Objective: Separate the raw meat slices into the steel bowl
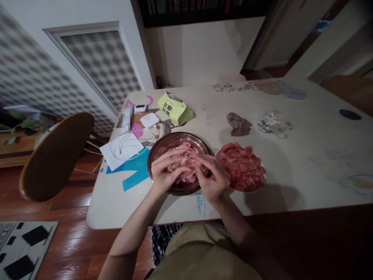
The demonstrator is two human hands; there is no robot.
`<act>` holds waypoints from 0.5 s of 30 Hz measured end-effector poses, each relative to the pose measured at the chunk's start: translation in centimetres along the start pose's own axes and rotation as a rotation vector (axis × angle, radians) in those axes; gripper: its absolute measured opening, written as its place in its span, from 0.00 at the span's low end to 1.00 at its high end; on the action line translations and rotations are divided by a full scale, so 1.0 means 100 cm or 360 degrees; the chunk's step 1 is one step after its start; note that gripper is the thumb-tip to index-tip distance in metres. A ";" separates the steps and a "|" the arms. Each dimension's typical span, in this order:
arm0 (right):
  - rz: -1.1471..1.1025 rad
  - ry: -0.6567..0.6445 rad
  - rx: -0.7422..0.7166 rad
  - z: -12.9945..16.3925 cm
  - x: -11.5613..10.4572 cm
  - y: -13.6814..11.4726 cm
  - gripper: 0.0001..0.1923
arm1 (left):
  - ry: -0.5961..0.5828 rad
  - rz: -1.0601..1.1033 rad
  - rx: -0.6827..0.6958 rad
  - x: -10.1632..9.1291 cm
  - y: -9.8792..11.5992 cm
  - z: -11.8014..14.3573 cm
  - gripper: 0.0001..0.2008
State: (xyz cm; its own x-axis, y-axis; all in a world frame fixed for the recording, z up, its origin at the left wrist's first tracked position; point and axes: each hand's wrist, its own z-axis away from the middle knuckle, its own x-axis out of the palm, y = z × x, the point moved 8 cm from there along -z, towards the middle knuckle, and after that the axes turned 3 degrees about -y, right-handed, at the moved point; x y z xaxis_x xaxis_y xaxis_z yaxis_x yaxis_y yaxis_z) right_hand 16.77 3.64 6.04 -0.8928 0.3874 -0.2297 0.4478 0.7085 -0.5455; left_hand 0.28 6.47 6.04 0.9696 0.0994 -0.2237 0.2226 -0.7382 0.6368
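A round metal bowl [154,149] stands near the table's front edge, with pale pink, white-streaked raw meat [186,177] inside. Over its left part, my left hand [166,171] has its thumb and fingers closed on some of that meat. My right hand [214,179] reaches in from the other side, fingertips pinching the same raw meat close to the left ones. The fingers partly hide what is between them. Touching distance from the bowl on the right, a plate is heaped with darker red raw meat pieces [243,165].
Behind the bowl are a yellow-green packet [175,109], a white box [149,120] with a cable, a small white device [140,107] and a paper sheet [121,151]. A brown cloth [239,124] and clear plastic packaging [274,122] lie farther right. A chair [56,155] stands left.
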 end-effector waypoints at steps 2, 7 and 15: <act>-0.0008 0.0014 0.0003 0.000 -0.003 0.000 0.21 | 0.0017 -0.0038 0.0066 -0.001 0.004 0.001 0.14; -0.0011 0.0040 0.0002 0.001 -0.005 -0.001 0.21 | -0.0014 0.0173 0.0177 0.000 0.011 0.006 0.10; -0.0020 -0.0007 0.0033 0.009 -0.004 0.005 0.20 | 0.0137 0.0313 -0.0485 -0.007 -0.028 0.017 0.10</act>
State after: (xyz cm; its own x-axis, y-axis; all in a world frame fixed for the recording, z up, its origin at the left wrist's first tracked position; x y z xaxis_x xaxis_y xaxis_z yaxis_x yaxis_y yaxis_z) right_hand 17.34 3.33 5.17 -0.8984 0.3763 -0.2263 0.4358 0.7008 -0.5648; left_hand -1.17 7.30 3.12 0.9989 0.0409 -0.0208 0.0390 -0.5176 0.8548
